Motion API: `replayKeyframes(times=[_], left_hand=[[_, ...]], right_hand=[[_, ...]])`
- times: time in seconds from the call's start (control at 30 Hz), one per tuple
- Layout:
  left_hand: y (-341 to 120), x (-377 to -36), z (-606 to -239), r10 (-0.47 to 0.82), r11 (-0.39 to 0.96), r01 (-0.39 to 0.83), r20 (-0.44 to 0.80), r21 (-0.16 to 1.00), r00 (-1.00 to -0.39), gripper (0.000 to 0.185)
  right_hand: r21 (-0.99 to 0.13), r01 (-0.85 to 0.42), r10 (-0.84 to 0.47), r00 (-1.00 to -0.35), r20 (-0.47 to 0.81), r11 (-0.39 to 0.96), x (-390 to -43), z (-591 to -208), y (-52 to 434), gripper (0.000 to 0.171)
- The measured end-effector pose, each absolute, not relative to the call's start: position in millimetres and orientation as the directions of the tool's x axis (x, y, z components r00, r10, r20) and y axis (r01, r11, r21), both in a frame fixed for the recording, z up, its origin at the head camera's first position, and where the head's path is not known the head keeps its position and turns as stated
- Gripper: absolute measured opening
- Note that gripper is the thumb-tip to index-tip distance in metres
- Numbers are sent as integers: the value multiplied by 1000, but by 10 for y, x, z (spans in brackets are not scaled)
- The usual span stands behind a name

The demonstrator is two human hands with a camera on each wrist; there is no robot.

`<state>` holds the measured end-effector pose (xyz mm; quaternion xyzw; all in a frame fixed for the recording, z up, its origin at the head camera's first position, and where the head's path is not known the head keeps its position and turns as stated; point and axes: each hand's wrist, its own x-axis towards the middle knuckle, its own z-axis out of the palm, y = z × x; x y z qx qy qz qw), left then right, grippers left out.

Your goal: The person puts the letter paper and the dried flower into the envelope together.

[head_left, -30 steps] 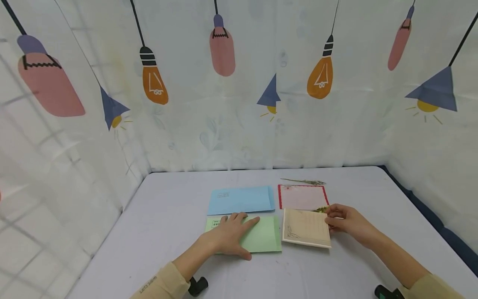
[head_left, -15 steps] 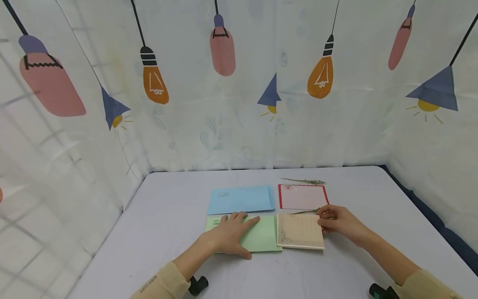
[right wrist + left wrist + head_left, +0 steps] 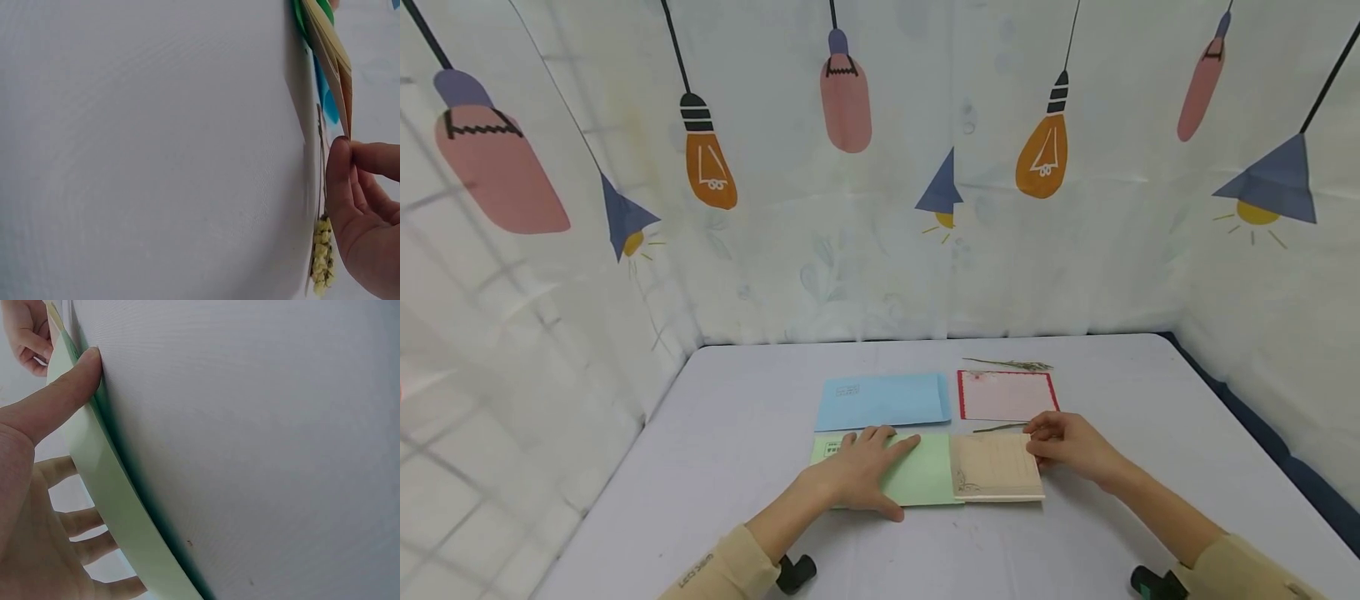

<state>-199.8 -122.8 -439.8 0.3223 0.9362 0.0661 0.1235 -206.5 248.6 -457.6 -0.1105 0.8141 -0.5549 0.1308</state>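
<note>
Card (image 3: 995, 477), beige, lies flat on table (image 3: 737, 433), long axis left-right, its left edge overlapping green envelope (image 3: 917, 482). Right hand (image 3: 1067, 446) pinches the card's right edge. Left hand (image 3: 861, 471) lies open, pressing the envelope flat, thumb at its near edge.

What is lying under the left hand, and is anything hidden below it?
The left hand rests flat on the green envelope. Whatever the palm covers on the envelope cannot be seen.

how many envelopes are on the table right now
2. The blue envelope lies toward the back, untouched. The green envelope lies in front of it, under the left hand, with the beige card at its right end.
</note>
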Motion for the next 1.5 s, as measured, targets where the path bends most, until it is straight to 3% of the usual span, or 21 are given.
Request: replayKeyframes(times=[0.4,1.5], left_hand=[[-1229,-2007,-4410,623,781,591,-185,202,-760,104],[-1241,-1969,-4381,622,781,580,-193,232,-759,104]], right_hand=[[-932,-15,-282,-955,-94,362,-2089,-4581,2311,35],[-962,80,-366,-914,-176,263,-2082,-4657,2047,44]])
